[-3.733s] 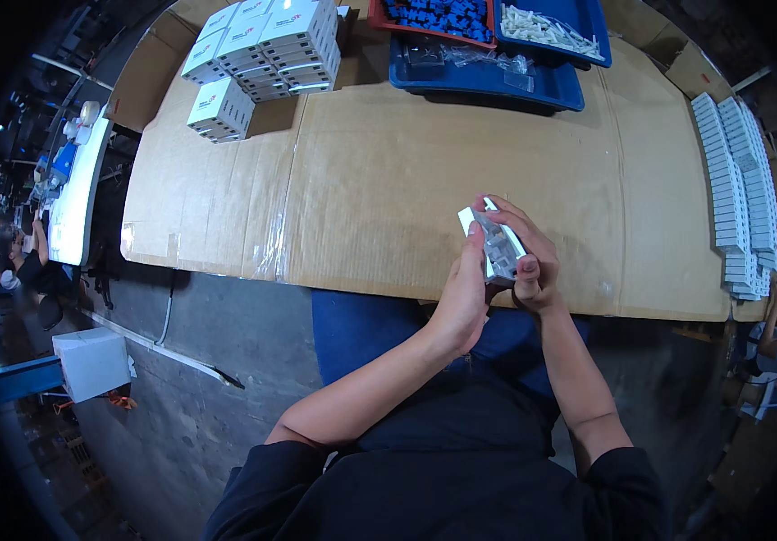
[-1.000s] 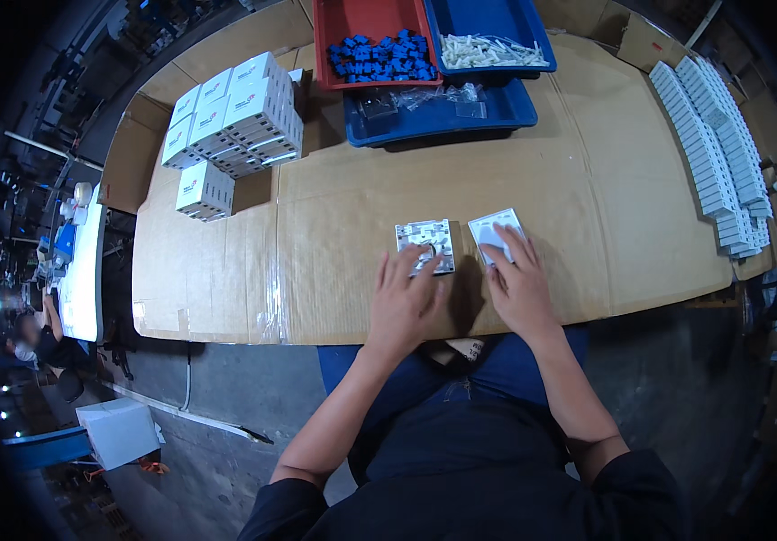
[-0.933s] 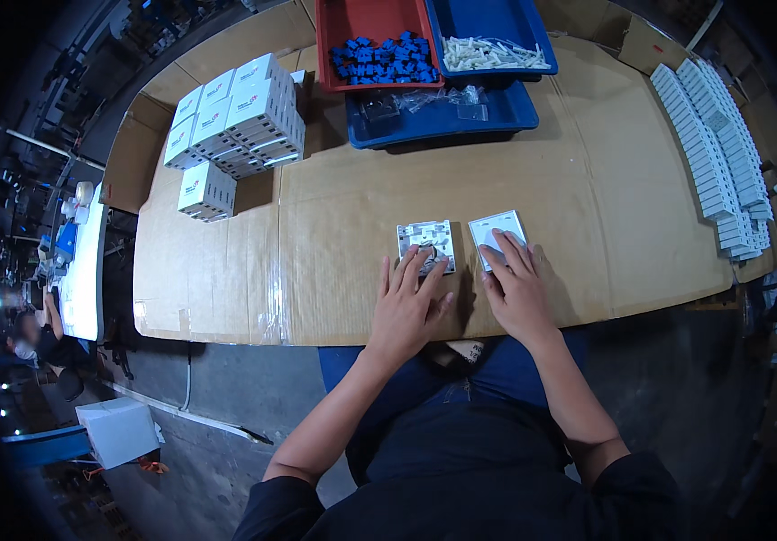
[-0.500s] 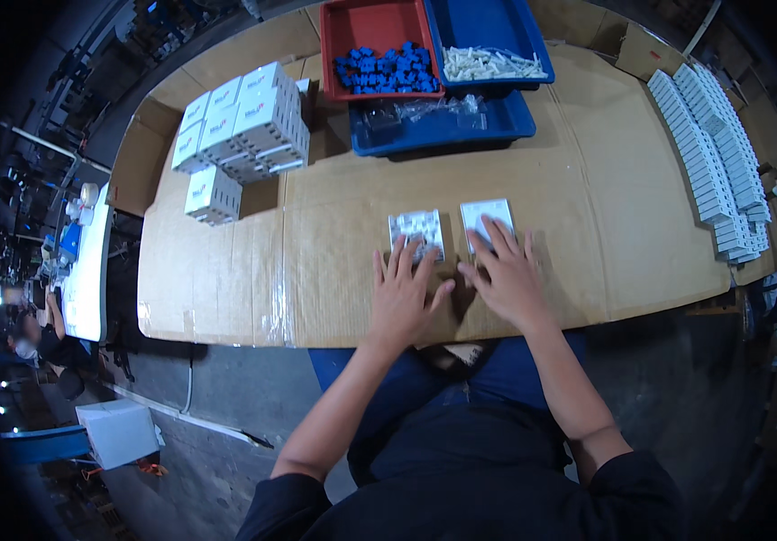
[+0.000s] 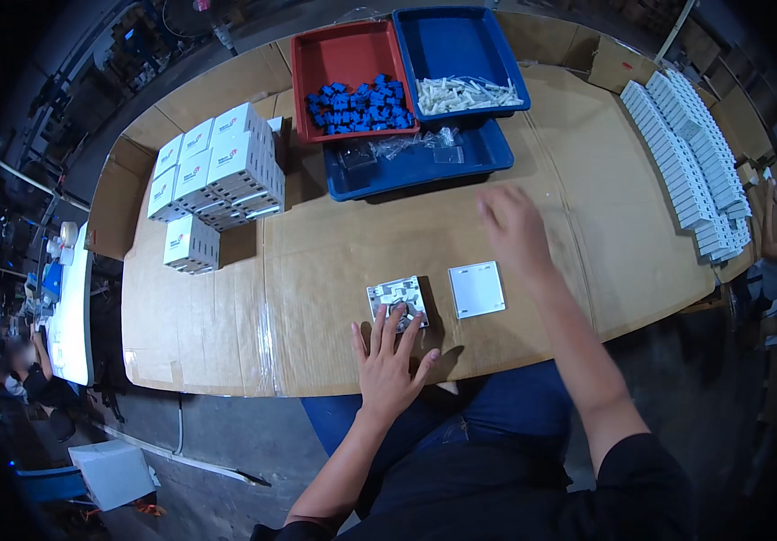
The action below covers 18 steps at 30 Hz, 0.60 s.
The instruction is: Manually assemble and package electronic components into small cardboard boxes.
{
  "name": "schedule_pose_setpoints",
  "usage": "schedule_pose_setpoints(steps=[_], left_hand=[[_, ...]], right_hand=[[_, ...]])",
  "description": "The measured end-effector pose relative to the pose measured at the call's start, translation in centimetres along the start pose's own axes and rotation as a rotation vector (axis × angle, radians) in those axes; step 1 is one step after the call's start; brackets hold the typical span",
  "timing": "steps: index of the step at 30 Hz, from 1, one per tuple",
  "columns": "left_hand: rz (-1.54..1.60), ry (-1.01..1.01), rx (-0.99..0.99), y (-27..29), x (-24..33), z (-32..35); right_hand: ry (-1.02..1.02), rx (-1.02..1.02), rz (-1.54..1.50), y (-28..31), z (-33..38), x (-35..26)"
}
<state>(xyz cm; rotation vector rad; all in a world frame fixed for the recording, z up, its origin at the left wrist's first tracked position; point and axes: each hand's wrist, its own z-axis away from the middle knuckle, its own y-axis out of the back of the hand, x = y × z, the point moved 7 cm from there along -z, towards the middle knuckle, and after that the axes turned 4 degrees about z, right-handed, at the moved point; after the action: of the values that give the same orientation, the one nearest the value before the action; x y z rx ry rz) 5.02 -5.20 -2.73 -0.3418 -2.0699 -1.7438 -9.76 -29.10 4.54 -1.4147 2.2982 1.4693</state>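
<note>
The left grip (image 5: 390,368) touches a white housing (image 5: 395,291) beside a flat panel (image 5: 477,289).

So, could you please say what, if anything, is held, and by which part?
No hold shows: the left hand lies over the near side of the white housing; the blurred right hand seems empty.

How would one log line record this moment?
left hand: over white housing; right hand: blurred, holding unclear; white cover: flat on cardboard
</note>
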Motion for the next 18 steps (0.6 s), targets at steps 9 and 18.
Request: schedule_pose_setpoints(steps=[9,18], left_hand=[[0.101,-0.026,0.091,0.3,-0.2,0.5],[0.316,-0.024,0.246,1.7,-1.0,0.7]], right_hand=[[-0.348,-0.597,0.546,-10.7,-13.3,8.6],[-0.223,-0.418,-0.03,-7.2,-12.8,9.4]])
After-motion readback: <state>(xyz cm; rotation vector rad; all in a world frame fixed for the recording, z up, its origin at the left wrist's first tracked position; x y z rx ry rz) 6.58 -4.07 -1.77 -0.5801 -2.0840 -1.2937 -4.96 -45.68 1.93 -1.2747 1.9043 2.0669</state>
